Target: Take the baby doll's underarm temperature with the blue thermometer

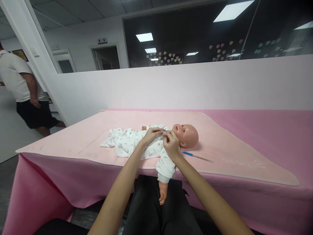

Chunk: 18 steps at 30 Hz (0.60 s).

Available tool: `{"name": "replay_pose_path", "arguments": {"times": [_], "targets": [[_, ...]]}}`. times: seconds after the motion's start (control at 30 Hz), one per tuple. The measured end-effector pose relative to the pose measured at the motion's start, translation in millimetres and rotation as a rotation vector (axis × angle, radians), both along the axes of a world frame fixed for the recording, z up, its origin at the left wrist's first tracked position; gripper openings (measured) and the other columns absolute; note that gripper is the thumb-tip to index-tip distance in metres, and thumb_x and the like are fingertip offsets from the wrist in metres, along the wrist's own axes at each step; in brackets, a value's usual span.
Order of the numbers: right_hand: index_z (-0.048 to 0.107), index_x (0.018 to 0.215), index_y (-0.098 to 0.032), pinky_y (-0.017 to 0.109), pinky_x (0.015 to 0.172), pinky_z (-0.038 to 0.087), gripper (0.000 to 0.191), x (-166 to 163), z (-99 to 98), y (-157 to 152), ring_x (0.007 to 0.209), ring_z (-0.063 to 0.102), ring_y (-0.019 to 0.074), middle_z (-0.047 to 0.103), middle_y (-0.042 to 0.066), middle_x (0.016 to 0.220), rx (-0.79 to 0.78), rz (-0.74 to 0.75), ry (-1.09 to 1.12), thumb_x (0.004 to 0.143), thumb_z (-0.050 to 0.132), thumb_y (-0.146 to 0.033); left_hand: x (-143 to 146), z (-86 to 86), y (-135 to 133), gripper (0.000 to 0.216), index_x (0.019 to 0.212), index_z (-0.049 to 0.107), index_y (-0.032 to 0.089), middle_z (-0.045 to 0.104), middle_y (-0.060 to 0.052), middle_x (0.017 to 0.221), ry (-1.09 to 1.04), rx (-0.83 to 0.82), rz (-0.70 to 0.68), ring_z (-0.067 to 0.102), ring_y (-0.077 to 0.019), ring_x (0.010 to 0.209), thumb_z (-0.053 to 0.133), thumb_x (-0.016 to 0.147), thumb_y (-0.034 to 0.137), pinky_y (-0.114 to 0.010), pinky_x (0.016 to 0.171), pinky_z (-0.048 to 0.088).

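White printed onesie on bald baby doll, face-up on pink counter, head toward 3 o'clock, left hand and right hand fingers pinching its collar

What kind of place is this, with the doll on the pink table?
Probably a baby-care training room: a baby doll in a sleepsuit lies on a pink-covered table, the left hand and right hand holding its collar, and paper hearts decorate the glass partition behind.
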State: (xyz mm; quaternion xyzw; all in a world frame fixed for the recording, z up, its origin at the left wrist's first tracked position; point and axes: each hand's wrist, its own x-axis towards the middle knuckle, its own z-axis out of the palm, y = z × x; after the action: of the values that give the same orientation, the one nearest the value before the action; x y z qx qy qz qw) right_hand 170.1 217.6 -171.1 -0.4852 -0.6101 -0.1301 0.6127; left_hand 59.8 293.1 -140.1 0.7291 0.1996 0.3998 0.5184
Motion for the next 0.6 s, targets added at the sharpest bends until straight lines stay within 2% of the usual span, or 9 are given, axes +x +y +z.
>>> {"name": "replay_pose_path", "arguments": {"times": [0.23,0.6], "targets": [[0.058,0.082,-0.018,0.028,0.074,0.045,0.024,-0.1,3.7,1.6,0.082,0.055,0.016,0.061,0.005,0.084,-0.016,0.063,0.045,0.078,0.036,-0.01,-1.5,3.8,-2.3,0.027,0.088,0.069,0.014,0.067,-0.009,0.092,0.049,0.064,0.035,0.058,-0.0194,0.09,0.066,0.068,0.032,-0.03,0.081,0.044],[0.059,0.092,-0.016,0.027,0.068,0.043,0.023,1.6,2.3,4.8,0.07,0.052,0.0145,0.06,0.006,0.085,-0.074,0.015,0.061,0.08,0.039,-0.015,-1.3,3.3,-1.9,0.03,0.09,0.068,0.012,0.066,-0.008,0.085,-0.016,0.028,0.024,0.058,-0.0161,0.083,0.066,0.068,0.033,-0.027,0.076,0.044]]}}
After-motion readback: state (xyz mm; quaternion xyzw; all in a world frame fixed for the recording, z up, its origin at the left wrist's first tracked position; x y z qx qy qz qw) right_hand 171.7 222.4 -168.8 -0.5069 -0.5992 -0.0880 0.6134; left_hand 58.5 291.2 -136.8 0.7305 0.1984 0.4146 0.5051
